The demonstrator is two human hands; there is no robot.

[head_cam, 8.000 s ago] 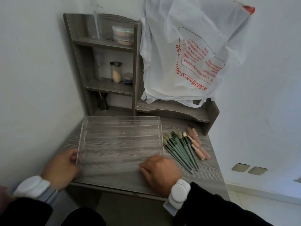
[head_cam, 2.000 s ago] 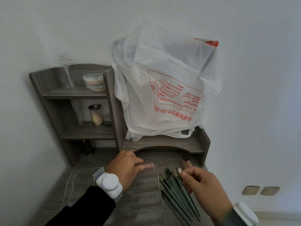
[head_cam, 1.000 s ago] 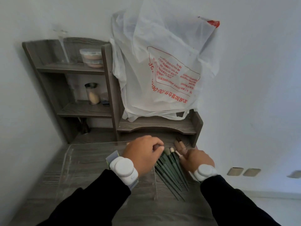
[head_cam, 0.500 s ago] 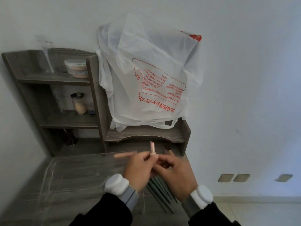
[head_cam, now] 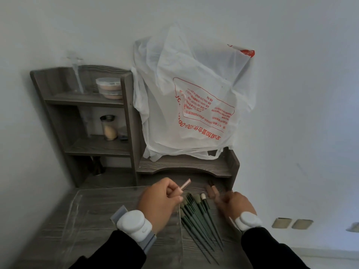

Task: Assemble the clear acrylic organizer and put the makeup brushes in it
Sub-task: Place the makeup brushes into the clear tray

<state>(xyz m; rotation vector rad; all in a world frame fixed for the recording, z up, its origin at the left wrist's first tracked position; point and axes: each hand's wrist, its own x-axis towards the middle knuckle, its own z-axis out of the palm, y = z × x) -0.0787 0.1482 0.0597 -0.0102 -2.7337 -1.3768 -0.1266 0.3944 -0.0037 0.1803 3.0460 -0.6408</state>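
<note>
Clear acrylic organizer tray point(head_cam: 87, 220) is noted lying flat on the grey wood-grain desk point(head_cam: 112, 179), at 7 o'clock in the view. At its 3 o'clock edge a short pink makeup brush point(head_cam: 184, 186) is gripped in the curled fingers of the left hand point(head_cam: 159, 200) and raised toward 1 o'clock. The green-handled makeup brushes point(head_cam: 200, 216) are fanned on the desk at that hand's 4 o'clock. At their 2 o'clock the right hand point(head_cam: 237, 204) is blurred beside the remaining short pink brushes point(head_cam: 211, 191), so its grip cannot be told.

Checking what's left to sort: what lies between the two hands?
Green-handled makeup brushes, fanned out between left hand and right hand; head view.
</note>
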